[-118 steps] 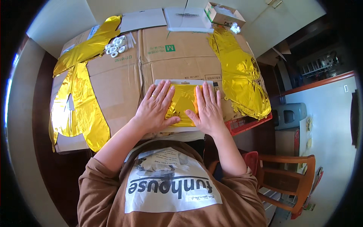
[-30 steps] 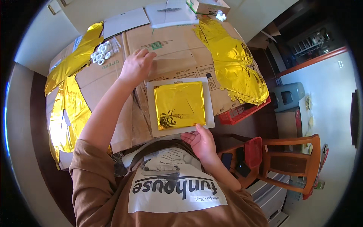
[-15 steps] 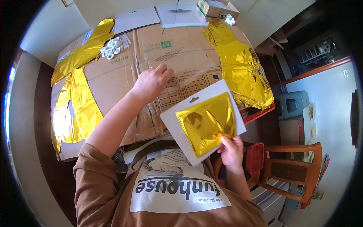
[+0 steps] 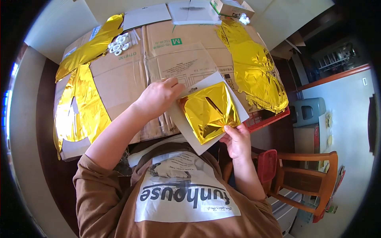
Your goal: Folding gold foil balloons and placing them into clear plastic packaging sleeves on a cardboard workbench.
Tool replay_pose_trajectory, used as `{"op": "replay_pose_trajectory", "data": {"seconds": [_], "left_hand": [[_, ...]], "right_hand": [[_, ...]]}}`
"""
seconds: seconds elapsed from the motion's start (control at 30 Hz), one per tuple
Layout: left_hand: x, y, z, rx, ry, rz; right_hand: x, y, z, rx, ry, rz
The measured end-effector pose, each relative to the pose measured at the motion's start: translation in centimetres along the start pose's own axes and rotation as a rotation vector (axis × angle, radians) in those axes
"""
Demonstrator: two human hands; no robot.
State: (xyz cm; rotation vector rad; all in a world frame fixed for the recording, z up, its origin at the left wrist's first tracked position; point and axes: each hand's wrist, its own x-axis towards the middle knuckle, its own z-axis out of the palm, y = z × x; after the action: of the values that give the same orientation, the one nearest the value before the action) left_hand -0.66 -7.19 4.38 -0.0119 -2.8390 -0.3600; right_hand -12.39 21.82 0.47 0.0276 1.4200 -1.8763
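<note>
The right hand (image 4: 237, 141) is gripping the gold foil packet (image 4: 206, 115) together with the white card (image 4: 185, 127) under it, with the thumb pressed on the foil near one corner. The card is held at an angle, above the near edge of the cardboard (image 4: 121, 81), in front of the person's chest. The left hand (image 4: 162, 94) has its fingers curled together, just beside the upper left side of the card; it lies at the near end of a clear plastic sleeve (image 4: 190, 59), but one cannot tell whether the fingers pinch it. White rolls (image 4: 118, 44) lie farther away, on the left
</note>
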Motion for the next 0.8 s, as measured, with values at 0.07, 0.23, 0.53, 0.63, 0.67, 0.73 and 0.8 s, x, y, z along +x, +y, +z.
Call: {"op": "replay_pose_trajectory", "data": {"seconds": [0.07, 0.23, 0.53, 0.63, 0.67, 0.73, 0.8], "left_hand": [[0.0, 0.1, -0.4, 0.006, -0.01, -0.003], [0.1, 0.7, -1.3, 0.084, -0.096, -0.035], [0.4, 4.6, -2.1, 0.199, -0.014, 0.077], [-0.2, 3.7, -2.5, 0.138, 0.134, 0.185], [-0.6, 3.3, -2.5, 0.078, 0.196, 0.204], [-2.3, 2.7, -1.9, -0.039, 0.198, 0.158], [-3.8, 3.1, -1.1, -0.201, 0.387, -0.017]], "right_hand": [[-0.5, 1.1, 0.4, 0.006, 0.013, -0.054], [-1.8, 1.3, 1.9, 0.031, 0.074, -0.095], [-1.5, 3.6, 2.4, 0.044, 0.019, -0.119], [-1.3, 3.4, 2.4, 0.097, -0.044, -0.129], [-1.5, 3.4, 2.4, 0.11, -0.046, -0.123], [-2.1, 3.4, 2.3, 0.134, -0.051, -0.112], [-2.5, 4.2, 2.6, 0.155, -0.071, -0.103]]}}
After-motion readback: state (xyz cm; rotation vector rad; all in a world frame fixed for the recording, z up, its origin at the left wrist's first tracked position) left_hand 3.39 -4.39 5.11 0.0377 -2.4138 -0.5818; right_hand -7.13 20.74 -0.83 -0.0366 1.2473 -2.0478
